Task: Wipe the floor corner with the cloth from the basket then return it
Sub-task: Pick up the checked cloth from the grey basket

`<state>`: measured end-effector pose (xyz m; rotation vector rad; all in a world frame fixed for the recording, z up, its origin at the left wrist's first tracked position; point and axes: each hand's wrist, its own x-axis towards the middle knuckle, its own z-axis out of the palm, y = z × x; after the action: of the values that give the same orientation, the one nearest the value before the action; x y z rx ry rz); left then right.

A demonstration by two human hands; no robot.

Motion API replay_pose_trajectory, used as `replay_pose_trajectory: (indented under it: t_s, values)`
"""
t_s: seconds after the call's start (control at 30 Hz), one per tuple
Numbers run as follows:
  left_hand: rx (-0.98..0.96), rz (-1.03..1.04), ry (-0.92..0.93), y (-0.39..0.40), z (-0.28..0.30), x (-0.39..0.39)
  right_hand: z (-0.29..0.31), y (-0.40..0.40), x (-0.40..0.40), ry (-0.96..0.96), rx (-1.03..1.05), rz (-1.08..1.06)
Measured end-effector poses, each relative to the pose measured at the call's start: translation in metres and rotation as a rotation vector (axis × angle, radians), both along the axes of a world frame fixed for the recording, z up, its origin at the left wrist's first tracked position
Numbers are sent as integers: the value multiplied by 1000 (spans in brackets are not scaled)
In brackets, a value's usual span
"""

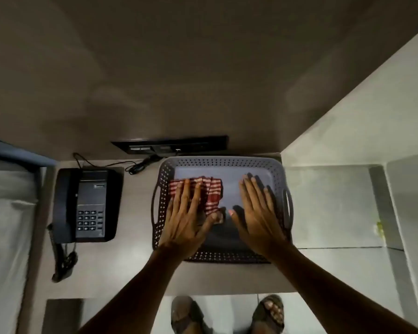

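Grey perforated basket (223,162) at frame centre, on counter (135,268). Red-and-white striped cloth (211,192) bunched in basket's left half. Left hand (187,218) flat on cloth, fingers spread, thumb at cloth's lower edge; grip on cloth cannot be told. Right hand (256,213) over basket's bare right half, fingers extended, holding nothing. Black telephone (86,204) left of basket, apart from it. Sandalled feet (267,312) on floor, bottom centre.

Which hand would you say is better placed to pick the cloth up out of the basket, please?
Left. The left hand already lies flat on the red striped cloth in the basket, whereas the right hand is over bare basket floor beside it.
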<state>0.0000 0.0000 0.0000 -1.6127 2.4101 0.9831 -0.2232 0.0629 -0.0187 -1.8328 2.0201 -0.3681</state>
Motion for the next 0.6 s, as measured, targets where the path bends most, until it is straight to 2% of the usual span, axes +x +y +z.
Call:
replay_pose_trajectory:
  t_s: [0.13, 0.27, 0.43, 0.6]
  values:
    - [-168, -76, -163, -11, -40, -6, -29, -13, 3, 91, 99, -54]
    - [-259, -83, -196, -5, -63, -7, -49, -6, 5, 119, 9, -57]
    - [-225, -90, -262, -4, -60, -10, -58, -3, 6, 137, -66, -73]
    - [-213, -17, -168, -7, -49, -13, -61, -10, 7, 159, -28, -66]
